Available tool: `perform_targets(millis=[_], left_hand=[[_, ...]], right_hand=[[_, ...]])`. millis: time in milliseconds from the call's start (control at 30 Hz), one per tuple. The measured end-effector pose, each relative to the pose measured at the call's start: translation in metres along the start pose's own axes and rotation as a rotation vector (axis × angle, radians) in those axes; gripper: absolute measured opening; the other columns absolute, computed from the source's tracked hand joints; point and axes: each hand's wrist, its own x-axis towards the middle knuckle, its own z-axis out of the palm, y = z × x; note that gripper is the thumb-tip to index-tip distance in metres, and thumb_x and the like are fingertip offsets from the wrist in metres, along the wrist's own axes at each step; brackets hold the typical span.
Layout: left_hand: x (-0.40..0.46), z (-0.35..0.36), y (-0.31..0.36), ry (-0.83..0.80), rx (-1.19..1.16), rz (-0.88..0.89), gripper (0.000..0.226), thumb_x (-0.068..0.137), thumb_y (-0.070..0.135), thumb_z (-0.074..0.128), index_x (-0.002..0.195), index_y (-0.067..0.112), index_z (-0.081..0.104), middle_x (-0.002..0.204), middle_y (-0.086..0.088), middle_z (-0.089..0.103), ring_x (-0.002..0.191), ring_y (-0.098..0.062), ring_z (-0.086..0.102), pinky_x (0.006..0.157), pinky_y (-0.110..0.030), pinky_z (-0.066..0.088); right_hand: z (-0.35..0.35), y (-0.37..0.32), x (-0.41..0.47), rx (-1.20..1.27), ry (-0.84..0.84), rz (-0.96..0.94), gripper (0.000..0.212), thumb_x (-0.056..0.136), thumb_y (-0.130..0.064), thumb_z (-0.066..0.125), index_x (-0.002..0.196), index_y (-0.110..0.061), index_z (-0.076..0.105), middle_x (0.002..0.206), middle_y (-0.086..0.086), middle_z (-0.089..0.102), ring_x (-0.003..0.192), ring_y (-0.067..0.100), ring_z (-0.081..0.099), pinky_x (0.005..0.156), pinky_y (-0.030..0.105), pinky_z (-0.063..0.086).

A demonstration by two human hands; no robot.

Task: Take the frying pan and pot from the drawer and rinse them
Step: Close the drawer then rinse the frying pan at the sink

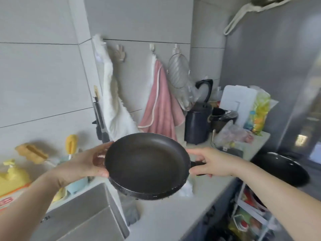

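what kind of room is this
Most likely a small home kitchen. A steel sink is set into the counter, hand towels hang from wall hooks, and an electric kettle stands at the back, while both hands hold a frying pan.

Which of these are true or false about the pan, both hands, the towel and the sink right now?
1. Both hands hold the frying pan up off the counter. True.
2. The right hand grips the rim while the left holds the handle. False: the right hand is on the handle, and the left hand is on the rim at the opposite side.
3. A pink towel hangs from a wall hook behind the pan. True.
4. The pan is full of food. False: its dark inside looks bare.
5. The sink lies to the right of the pan. False: it is at lower left.
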Motion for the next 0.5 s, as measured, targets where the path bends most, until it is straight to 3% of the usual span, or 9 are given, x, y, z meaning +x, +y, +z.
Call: perform_targets(millis=[33, 100, 167, 267, 367, 500], left_hand=[[0.018, 0.027, 0.01, -0.04, -0.007, 0.028, 0.1, 0.063, 0.006, 0.085, 0.147, 0.033, 0.039, 0.138, 0.0, 0.058, 0.117, -0.029, 0.064, 0.1, -0.045, 0.052], [0.056, 0.087, 0.031, -0.128, -0.007, 0.093, 0.091, 0.066, 0.005, 0.081, 0.144, 0.033, 0.044, 0.136, -0.002, 0.06, 0.119, -0.031, 0.062, 0.103, -0.051, 0.048], [0.093, 0.149, 0.053, -0.188, -0.013, 0.136, 0.084, 0.067, 0.005, 0.078, 0.141, 0.033, 0.049, 0.134, -0.002, 0.062, 0.121, -0.03, 0.061, 0.105, -0.053, 0.045], [0.149, 0.246, 0.091, -0.329, -0.05, 0.205, 0.092, 0.062, 0.018, 0.087, 0.144, 0.024, 0.046, 0.138, -0.003, 0.059, 0.127, -0.027, 0.056, 0.107, -0.051, 0.044], [0.204, 0.337, 0.13, -0.451, -0.106, 0.232, 0.11, 0.043, 0.039, 0.097, 0.139, 0.017, 0.048, 0.134, -0.003, 0.063, 0.124, -0.021, 0.059, 0.105, -0.039, 0.047], [0.285, 0.456, 0.176, -0.635, -0.107, 0.27, 0.116, 0.037, 0.044, 0.098, 0.139, 0.017, 0.049, 0.132, -0.002, 0.064, 0.125, -0.02, 0.057, 0.108, -0.041, 0.04]], right_hand=[[-0.015, 0.016, -0.028, -0.003, 0.032, 0.032, 0.063, 0.087, -0.031, 0.069, 0.127, -0.068, 0.036, 0.126, -0.008, 0.063, 0.111, 0.004, 0.06, 0.063, 0.03, 0.055], [-0.044, 0.053, -0.087, 0.002, 0.096, 0.129, 0.064, 0.088, -0.031, 0.068, 0.133, -0.061, 0.034, 0.108, -0.019, 0.06, 0.08, -0.014, 0.059, 0.062, 0.027, 0.053], [-0.072, 0.09, -0.143, -0.006, 0.157, 0.23, 0.066, 0.085, -0.035, 0.071, 0.141, -0.05, 0.038, 0.094, -0.012, 0.061, 0.059, -0.004, 0.056, 0.06, 0.027, 0.05], [-0.11, 0.145, -0.228, -0.011, 0.257, 0.352, 0.065, 0.085, -0.035, 0.072, 0.142, -0.04, 0.044, 0.095, 0.004, 0.065, 0.053, 0.0, 0.054, 0.055, 0.024, 0.049], [-0.137, 0.194, -0.303, 0.017, 0.364, 0.461, 0.059, 0.085, -0.034, 0.072, 0.139, -0.038, 0.05, 0.083, -0.001, 0.068, 0.048, 0.002, 0.054, 0.056, 0.024, 0.048], [-0.168, 0.261, -0.393, 0.061, 0.503, 0.632, 0.064, 0.084, -0.039, 0.072, 0.142, -0.041, 0.044, 0.113, 0.01, 0.067, 0.063, 0.01, 0.057, 0.056, 0.022, 0.05]])
